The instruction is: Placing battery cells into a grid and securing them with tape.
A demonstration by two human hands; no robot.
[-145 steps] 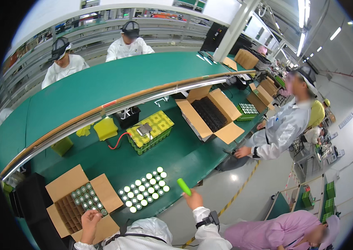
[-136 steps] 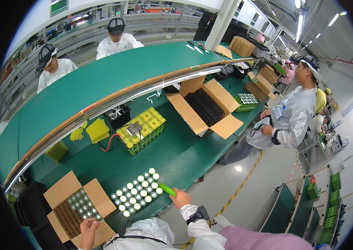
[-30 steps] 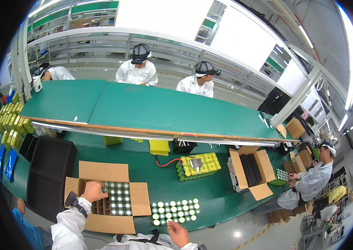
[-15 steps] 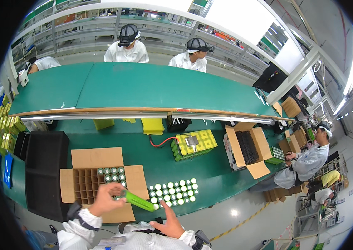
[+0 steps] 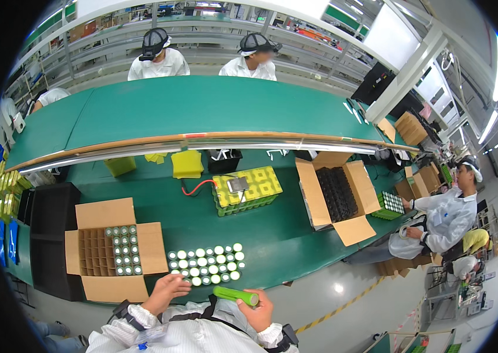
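Note:
My right hand point(image 5: 256, 310) grips a green cylindrical cell point(image 5: 235, 295), held lying sideways just below the table's near edge. My left hand point(image 5: 165, 292) is open, fingers apart, touching the near corner of a block of upright green cells point(image 5: 205, 265) with pale tops standing on the green table point(image 5: 199, 223). To the left of that block is an open cardboard box point(image 5: 110, 250) with a divider grid; its right columns hold cells, its left columns are bare.
A yellow-green battery pack point(image 5: 246, 189) with red wire sits mid-table. An open box of black holders point(image 5: 337, 195) lies right. A seated person in white point(image 5: 440, 217) works at the right end. Two persons point(image 5: 157, 56) stand behind the green conveyor point(image 5: 190, 109). A black bin point(image 5: 47, 235) is far left.
The green cell passed from my left hand to my right hand. My left hand, earlier in the box, now rests at the cell block's near corner. The view tilted down slightly.

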